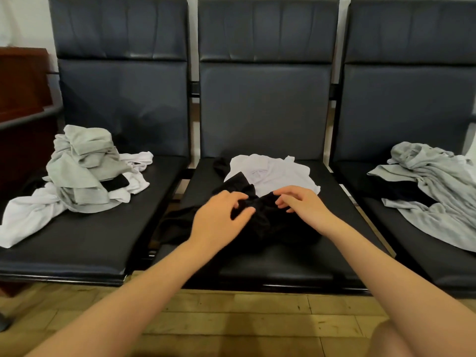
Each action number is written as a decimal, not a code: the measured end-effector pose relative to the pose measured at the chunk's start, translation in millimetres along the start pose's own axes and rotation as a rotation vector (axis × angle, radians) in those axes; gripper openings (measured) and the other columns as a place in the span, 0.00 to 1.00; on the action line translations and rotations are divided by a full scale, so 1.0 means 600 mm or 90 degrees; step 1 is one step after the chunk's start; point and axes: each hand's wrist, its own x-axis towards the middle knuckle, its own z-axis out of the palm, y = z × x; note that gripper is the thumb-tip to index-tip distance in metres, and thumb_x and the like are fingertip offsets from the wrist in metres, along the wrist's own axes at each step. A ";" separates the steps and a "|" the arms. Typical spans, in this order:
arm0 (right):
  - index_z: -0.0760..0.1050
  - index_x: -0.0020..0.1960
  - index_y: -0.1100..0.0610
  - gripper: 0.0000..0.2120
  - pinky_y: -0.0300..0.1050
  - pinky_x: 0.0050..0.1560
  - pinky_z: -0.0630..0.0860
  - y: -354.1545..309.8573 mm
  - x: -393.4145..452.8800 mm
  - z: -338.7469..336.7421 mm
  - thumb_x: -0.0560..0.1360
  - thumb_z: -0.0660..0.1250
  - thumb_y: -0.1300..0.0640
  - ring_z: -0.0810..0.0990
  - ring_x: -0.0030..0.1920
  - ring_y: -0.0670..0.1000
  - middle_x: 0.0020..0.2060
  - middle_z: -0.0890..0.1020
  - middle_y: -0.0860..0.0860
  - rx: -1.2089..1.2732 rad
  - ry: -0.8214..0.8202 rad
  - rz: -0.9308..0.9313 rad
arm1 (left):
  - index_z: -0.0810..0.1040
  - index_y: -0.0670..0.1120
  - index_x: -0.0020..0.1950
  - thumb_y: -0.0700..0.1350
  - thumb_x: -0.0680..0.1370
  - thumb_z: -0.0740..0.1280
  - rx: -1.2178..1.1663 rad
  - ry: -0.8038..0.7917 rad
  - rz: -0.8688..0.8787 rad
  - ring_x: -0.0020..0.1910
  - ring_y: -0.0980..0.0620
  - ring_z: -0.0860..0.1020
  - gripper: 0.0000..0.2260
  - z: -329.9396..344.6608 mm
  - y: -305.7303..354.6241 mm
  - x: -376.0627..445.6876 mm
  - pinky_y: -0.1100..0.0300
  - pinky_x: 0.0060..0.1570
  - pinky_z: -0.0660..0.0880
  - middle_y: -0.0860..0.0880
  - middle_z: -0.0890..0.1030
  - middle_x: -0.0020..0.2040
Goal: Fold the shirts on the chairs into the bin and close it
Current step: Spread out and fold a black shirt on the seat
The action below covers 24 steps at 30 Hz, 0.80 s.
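Observation:
A crumpled black shirt [268,222] lies on the seat of the middle chair [283,266], partly over a white shirt [273,173] behind it. My left hand [219,220] is on the black shirt's left part, with thumb and curled fingers closing round a fold. My right hand [302,206] is on its right part, its curled fingertips pinching the cloth. A heap of grey and white shirts [85,171] sits on the left chair. Grey shirts [438,186] over a dark one sprawl on the right chair. No bin is in view.
The three dark padded chairs stand in a row against a pale wall. A reddish wooden cabinet [23,86] stands at the far left. Wooden floor [244,320] runs in front of the seats. My knee [396,341] shows at the bottom right.

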 end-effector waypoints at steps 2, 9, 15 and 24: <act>0.78 0.57 0.52 0.12 0.34 0.47 0.75 0.008 0.001 -0.006 0.81 0.58 0.61 0.82 0.50 0.46 0.48 0.83 0.50 -0.013 -0.003 0.014 | 0.71 0.57 0.67 0.62 0.75 0.65 0.063 -0.103 -0.018 0.52 0.56 0.73 0.22 0.023 0.013 -0.001 0.58 0.51 0.75 0.55 0.74 0.54; 0.78 0.55 0.46 0.10 0.30 0.51 0.70 0.005 -0.004 0.008 0.80 0.61 0.57 0.79 0.51 0.41 0.49 0.81 0.42 -0.145 -0.005 -0.064 | 0.82 0.50 0.54 0.38 0.76 0.68 -0.324 -0.071 -0.207 0.37 0.60 0.77 0.10 0.019 -0.021 0.012 0.62 0.47 0.75 0.53 0.79 0.43; 0.74 0.65 0.46 0.15 0.39 0.64 0.68 -0.027 -0.015 0.054 0.79 0.63 0.51 0.72 0.60 0.43 0.57 0.77 0.42 -0.249 -0.031 -0.209 | 0.80 0.49 0.54 0.36 0.82 0.57 -0.695 0.078 -0.463 0.53 0.53 0.80 0.14 -0.096 -0.071 -0.003 0.60 0.47 0.75 0.49 0.82 0.52; 0.74 0.65 0.46 0.17 0.41 0.53 0.72 -0.010 -0.029 0.091 0.77 0.67 0.48 0.71 0.48 0.43 0.46 0.74 0.41 -0.373 -0.137 -0.245 | 0.77 0.39 0.62 0.31 0.79 0.57 -0.682 0.139 -0.574 0.48 0.48 0.81 0.15 -0.137 -0.142 -0.057 0.57 0.44 0.78 0.42 0.82 0.52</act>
